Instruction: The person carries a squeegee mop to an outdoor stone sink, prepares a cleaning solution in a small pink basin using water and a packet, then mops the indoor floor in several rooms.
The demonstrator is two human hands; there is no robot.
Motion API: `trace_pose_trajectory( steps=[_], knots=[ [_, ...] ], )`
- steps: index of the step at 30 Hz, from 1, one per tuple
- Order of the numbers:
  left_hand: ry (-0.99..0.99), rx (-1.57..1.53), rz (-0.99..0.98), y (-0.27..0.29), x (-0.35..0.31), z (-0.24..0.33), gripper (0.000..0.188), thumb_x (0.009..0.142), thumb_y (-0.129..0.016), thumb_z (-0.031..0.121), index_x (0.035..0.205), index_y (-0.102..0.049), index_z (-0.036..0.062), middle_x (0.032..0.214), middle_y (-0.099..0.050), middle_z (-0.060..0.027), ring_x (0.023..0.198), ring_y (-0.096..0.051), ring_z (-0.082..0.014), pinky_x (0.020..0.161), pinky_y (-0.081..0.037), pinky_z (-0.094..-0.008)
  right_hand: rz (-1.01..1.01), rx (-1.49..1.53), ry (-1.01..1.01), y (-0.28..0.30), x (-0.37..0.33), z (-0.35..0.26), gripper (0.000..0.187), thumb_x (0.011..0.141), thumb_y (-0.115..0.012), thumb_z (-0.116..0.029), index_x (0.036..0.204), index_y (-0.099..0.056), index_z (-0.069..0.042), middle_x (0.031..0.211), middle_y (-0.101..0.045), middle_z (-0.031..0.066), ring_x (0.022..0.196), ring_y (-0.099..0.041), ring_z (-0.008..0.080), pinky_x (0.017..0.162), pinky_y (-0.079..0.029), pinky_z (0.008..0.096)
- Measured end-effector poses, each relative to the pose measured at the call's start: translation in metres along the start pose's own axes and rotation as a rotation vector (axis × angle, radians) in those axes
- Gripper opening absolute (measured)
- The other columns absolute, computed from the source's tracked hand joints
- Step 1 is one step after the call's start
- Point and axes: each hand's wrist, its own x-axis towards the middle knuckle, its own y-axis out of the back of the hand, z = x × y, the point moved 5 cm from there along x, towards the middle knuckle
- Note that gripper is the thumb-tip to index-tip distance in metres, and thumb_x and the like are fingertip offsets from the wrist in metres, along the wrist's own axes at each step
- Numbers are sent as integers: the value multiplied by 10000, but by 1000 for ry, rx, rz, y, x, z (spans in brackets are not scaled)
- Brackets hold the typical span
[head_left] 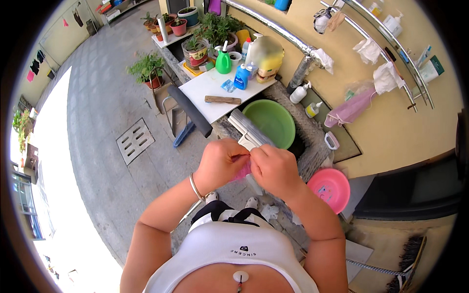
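My left hand [217, 163] and my right hand [275, 170] meet in front of my body, fingertips pinched together. Between them they grip a small piece of thin pink material [241, 172] that hangs below the fingers. My fingers cover most of it, so its exact kind is unclear. Just beyond my knuckles, a long grey-and-white object with a white plastic part [250, 132], resembling a mop head, leans across the edge of a green basin [271, 122]. My left wrist carries a silver bangle.
A white board [202, 97] holds a wooden block [223, 99], a blue bottle [241, 77] and a green spray bottle [223, 61]. A pink basin [330, 189] sits at the right. A padded dark bar [190, 111] stands left of the board. Wall rails [371, 39] hold cloths.
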Motion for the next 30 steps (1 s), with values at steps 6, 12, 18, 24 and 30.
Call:
trace_pose_trajectory(
  steps=[6, 12, 18, 24, 30],
  knots=[
    [-358, 247, 62, -15, -15, -2, 128, 559, -640, 24, 679, -604, 45, 581, -492, -61, 532, -473, -250, 519, -390, -350, 26, 60, -85, -20, -10, 3, 168, 656, -605, -66, 596, -447, -74, 557, -466, 85, 467, -515, 235, 417, -398, 341],
    [-450, 298, 120, -20, -32, -19, 189, 552, -654, 39, 737, -615, 54, 633, -518, -62, 561, -480, -244, 527, -388, -342, 57, 654, -657, -72, -38, 24, 85, 717, -552, -44, 641, -519, -28, 554, -472, 84, 453, -430, 118, 424, -349, 289],
    [-180, 119, 51, -20, -37, -52, 178, 601, -671, 40, 774, -630, 51, 671, -552, -75, 593, -511, -244, 551, -414, -339, 79, 987, -858, -111, -56, 35, 39, 733, -552, -28, 703, -549, -3, 575, -474, 104, 502, -439, 113, 482, -371, 252],
    [54, -80, -125, -18, -29, -71, 201, 585, -686, 18, 779, -639, 39, 684, -571, -79, 634, -547, -252, 570, -438, -330, 26, 312, -246, -70, -22, 13, 97, 712, -581, -51, 643, -515, -31, 661, -553, 87, 535, -546, 235, 478, -434, 313],
    [-207, 268, -133, -17, -36, -70, 200, 551, -661, 68, 750, -644, 76, 618, -521, -45, 592, -515, -243, 566, -397, -342, -221, 64, -175, -92, -16, 5, 144, 695, -589, -103, 587, -497, -78, 550, -505, 75, 525, -550, 265, 468, -437, 384]
  ],
)
